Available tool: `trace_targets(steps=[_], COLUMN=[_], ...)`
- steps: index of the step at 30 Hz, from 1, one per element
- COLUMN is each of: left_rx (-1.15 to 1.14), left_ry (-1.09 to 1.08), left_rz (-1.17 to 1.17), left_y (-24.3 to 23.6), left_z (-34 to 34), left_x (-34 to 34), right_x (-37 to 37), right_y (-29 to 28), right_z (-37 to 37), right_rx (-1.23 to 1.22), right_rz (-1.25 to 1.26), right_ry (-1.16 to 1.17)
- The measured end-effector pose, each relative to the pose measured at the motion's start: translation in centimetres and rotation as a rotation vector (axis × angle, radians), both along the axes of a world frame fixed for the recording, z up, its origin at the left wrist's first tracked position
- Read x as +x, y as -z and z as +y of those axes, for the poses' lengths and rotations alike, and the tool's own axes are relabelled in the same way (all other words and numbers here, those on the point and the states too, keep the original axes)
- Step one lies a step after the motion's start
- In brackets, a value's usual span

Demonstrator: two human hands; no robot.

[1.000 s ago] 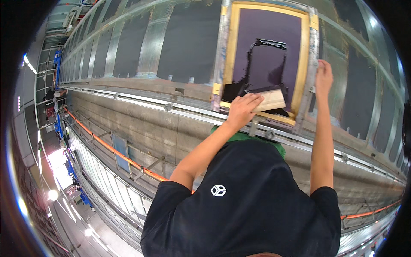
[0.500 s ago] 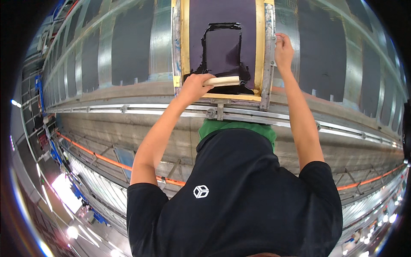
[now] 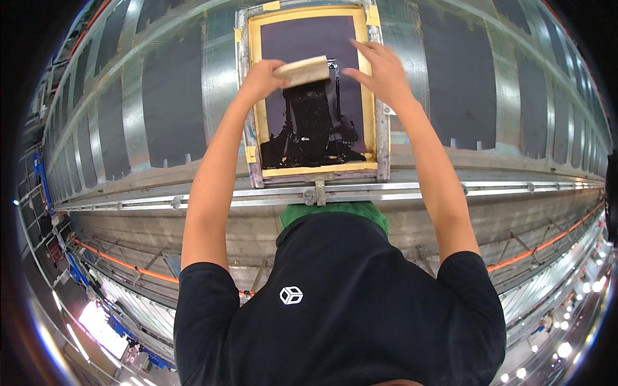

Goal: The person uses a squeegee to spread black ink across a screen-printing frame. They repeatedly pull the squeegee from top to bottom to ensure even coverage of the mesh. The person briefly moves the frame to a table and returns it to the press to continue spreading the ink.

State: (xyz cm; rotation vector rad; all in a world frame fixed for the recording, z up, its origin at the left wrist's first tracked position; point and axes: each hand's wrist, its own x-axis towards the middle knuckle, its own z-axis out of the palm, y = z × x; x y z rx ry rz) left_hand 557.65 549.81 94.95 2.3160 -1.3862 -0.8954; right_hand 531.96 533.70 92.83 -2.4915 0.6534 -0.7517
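A printing screen [image 3: 360, 132] in a frame edged with yellow tape lies ahead of me, with purple-grey mesh inside. Thick black ink [image 3: 308, 119] runs in a broad band up the mesh and pools along its near end. My left hand [image 3: 262, 80] grips the left end of a pale wooden squeegee [image 3: 305, 69], held tilted over the far end of the ink band. The squeegee's lower edge is hard to make out against the ink. Above the screen's right side, my right hand [image 3: 384, 72] is open, fingers spread toward the squeegee's free end but apart from it.
A long metal table [image 3: 222, 96] carries dark fabric panels [image 3: 172, 96] on both sides of the screen. A metal rail [image 3: 412, 192] with clamps runs along its near edge, between me and the screen. Beyond an aisle behind me stretches an orange pipe [image 3: 129, 262].
My left hand has pushed the squeegee away from me, leaving a wide black band of ink. My right hand has left the frame's right edge and come over the screen, fingers opened.
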Motion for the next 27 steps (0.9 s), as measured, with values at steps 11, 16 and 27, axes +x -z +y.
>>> trace_targets(steps=[11,16,27], left_rx=[-0.411,-0.375,-0.484], left_ry=[0.156,0.137,0.092], left_rz=[-0.311,-0.22,-0.259], left_y=[5.7,4.2,4.7], left_z=[11.3,14.1,3.2], left_x=[-11.3,-12.5,-4.8], right_x=[-4.2,-6.0,2.3], right_y=[3.3,2.8,4.3], right_z=[10.9,13.9,4.1], right_rx=[0.116,0.184,0.119], right_rz=[0.246,0.289,0.094], right_ry=[-0.199,-0.185,-0.109])
